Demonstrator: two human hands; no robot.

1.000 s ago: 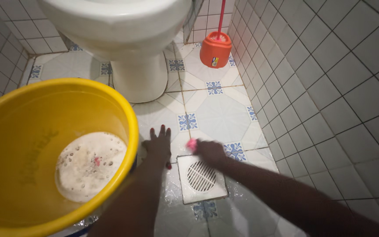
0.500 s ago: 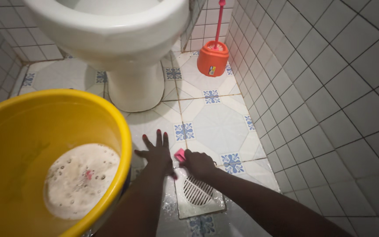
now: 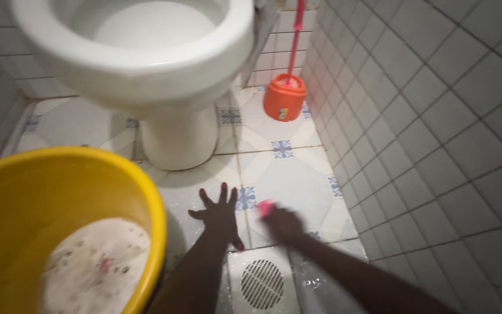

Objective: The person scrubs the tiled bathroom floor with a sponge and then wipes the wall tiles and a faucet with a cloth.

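Scrubbing the wet bathroom floor beside the toilet

The right hand (image 3: 283, 224) grips a pink sponge (image 3: 266, 207) on the floor tile (image 3: 297, 168); the left hand (image 3: 221, 216) lies flat, fingers wide. The wet tile may let this palm slip. The yellow basin (image 3: 65, 232) of foamy water sits at 9 o'clock, the drain (image 3: 262, 283) at 6, the toilet (image 3: 146, 64) at 12.

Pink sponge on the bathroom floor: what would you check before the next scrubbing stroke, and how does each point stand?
1. Right hand grips pink sponge: ok, though blurred.
2. Left hand flat on floor tiles, fingers spread: ok.
3. Yellow basin holds foamy water: ok.
4. Floor drain uncovered: ok.
5. Path ahead clear of toilet and orange brush holder: ok.
6. Tile clean: cannot tell.
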